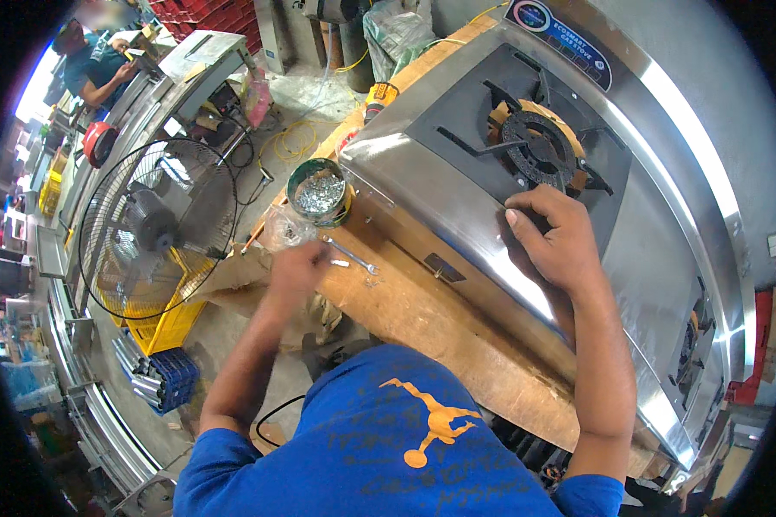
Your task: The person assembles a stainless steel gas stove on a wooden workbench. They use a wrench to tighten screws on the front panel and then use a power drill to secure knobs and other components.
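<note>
A view from above a person in a blue shirt standing at a wooden bench (pixel 440 319). A stainless steel gas stove (pixel 457 207) lies across the bench, its front panel facing the person and its burner (pixel 539 146) toward the far side.

The right hand (pixel 553 237) rests flat on the stove's top, just in front of the burner, fingers spread and palm down. It grips nothing; it seems to press down to steady the stove so it does not shift on the bench.

The left hand (pixel 295 267) reaches to the bench's left end, blurred with motion. Its fingers look curled near a small wrench (pixel 351 255) that lies on the wood, but the blur makes it impossible to tell whether it is closed on anything.

Just beyond that hand sits a round green tin (pixel 319 191) full of small silvery screws, near the stove's corner, likely kept there so fasteners are within reach. A crumpled clear plastic bag (pixel 286 228) lies beside it.

To the left, on the floor, stands a large fan (pixel 155 228) over yellow crates (pixel 168 323). Yellow cable (pixel 293 138) is coiled on the floor farther off. At top left, another person (pixel 95 60) works at a long line of tables.
</note>
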{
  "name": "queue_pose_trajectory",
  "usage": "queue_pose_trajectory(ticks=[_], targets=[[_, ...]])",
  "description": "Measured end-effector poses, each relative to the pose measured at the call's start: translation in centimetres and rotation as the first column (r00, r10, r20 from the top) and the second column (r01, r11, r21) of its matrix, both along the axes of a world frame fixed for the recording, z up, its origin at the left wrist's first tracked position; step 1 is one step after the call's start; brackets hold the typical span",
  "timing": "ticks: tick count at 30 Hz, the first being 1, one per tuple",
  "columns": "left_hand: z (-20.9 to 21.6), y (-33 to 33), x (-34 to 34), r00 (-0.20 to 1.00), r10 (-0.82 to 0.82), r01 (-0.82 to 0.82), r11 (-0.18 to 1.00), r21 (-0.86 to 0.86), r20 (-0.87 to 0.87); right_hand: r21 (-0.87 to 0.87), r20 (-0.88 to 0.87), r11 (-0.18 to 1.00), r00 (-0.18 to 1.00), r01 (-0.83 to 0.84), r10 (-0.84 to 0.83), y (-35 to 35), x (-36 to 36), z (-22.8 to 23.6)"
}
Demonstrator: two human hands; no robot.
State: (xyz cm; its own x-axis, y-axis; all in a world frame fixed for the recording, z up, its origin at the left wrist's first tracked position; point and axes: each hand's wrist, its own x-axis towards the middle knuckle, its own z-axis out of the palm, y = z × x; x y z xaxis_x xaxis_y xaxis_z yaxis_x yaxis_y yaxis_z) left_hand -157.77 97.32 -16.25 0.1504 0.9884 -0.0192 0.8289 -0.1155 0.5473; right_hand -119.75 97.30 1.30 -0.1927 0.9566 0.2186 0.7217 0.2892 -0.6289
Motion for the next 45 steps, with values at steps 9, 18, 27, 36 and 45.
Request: queue_pose_trajectory(ticks=[9, 18, 27, 36, 45], targets=[[-4.7, -3.8, 0.9, 0.957, -0.28, 0.275, 0.958, 0.077, 0.074, 0.379, -0.014, 0.892, 0.965, 0.247, -0.261, -7.8, -3.5, -0.7], [3.3, 4.5, -3.9, 0.902, -0.111, -0.058, 0.926, 0.373, 0.417, 0.322, -0.168, 0.732, 0.797, 0.601, -0.581, -13.6, -3.9, -3.0], [-1.5, -3.1, -6.8, 0.624, -0.492, 0.71, 0.681, -0.178, 0.607, 0.245, 0.248, 0.914, 0.89, 0.325, -0.383, -12.4, -6.5, -5.6], [-30.2, -29.5, -11.2, 0.997, -0.08, 0.04, 0.682, -0.73, -0.021, 0.318, 0.415, 0.927, 0.908, -0.198, 0.052, -11.0, -7.6, -13.4], [-53.5, -43.3, 3.9, 0.959, 0.225, -0.051, 0.735, -0.676, 0.173, 0.265, 0.134, 0.963, 0.986, 0.057, -0.096, -14.3, -3.5, -21.0]])
